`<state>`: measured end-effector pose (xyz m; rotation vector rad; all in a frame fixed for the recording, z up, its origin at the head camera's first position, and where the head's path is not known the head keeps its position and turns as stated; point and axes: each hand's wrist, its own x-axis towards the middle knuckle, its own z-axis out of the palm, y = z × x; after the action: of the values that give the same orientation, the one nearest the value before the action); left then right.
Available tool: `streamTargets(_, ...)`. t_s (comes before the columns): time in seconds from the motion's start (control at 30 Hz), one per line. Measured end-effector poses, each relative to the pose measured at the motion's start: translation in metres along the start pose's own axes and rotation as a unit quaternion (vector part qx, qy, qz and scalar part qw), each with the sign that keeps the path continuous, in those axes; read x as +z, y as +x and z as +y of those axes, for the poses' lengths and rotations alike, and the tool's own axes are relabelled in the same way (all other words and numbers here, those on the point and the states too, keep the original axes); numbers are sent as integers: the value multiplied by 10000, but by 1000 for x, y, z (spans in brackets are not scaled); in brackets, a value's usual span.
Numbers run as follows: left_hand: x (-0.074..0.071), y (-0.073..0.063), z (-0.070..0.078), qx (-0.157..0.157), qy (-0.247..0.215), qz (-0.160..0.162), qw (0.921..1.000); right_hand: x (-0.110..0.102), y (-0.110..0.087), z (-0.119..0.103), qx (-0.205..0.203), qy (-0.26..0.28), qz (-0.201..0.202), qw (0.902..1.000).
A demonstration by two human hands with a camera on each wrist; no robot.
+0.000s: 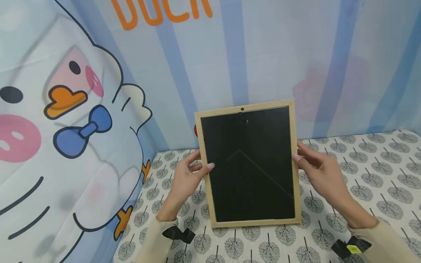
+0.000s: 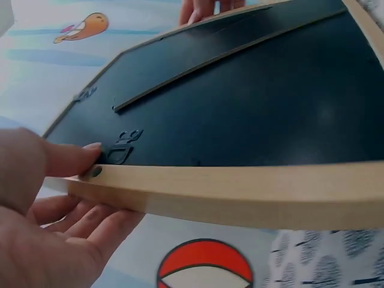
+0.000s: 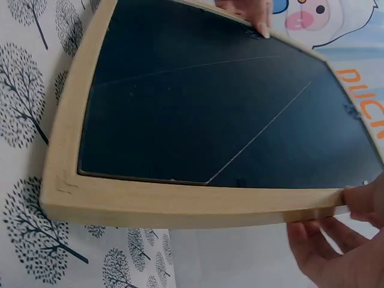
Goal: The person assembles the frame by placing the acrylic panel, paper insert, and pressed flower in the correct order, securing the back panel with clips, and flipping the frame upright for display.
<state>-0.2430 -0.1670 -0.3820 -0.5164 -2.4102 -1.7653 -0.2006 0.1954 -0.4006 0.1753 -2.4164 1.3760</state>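
Note:
A picture frame (image 1: pixel 250 190) with a pale wooden border and black backing stands nearly upright before me in the head view, leaning slightly. My left hand (image 1: pixel 188 177) grips its left side, thumb on the border and fingers behind. On the opposite side my right hand (image 1: pixel 323 177) holds the border at about the same height. The left wrist view shows a small metal hanger (image 2: pixel 122 147) by the left thumb and a thin raised line (image 2: pixel 228 62) slanting across the backing. In the right wrist view, the fingers and thumb (image 3: pixel 365 198) pinch the wooden edge.
Under the frame lies a white cloth (image 1: pixel 371 197) printed with dark trees. A blue striped backdrop (image 1: pixel 263 47) rises behind it, and a backdrop with a cartoon duck (image 1: pixel 65 182) hangs at the left.

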Motion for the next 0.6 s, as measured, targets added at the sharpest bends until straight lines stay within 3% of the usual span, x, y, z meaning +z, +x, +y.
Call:
streamTargets(0.17,-4,11,9,263,-153,-167,9994,3,7,-1,-157,507,399,9978)
streamTargets(0.33,-5,19,5,414,-236,-202,9987,3,10,0,-286,837,607,9942)
streamTargets(0.53,-9,24,-5,634,-114,-180,9978,1,12,-2,-352,737,485,9955)
streamTargets(0.6,-9,23,-7,591,-7,-129,9982,1,10,-5,-566,608,624,9946)
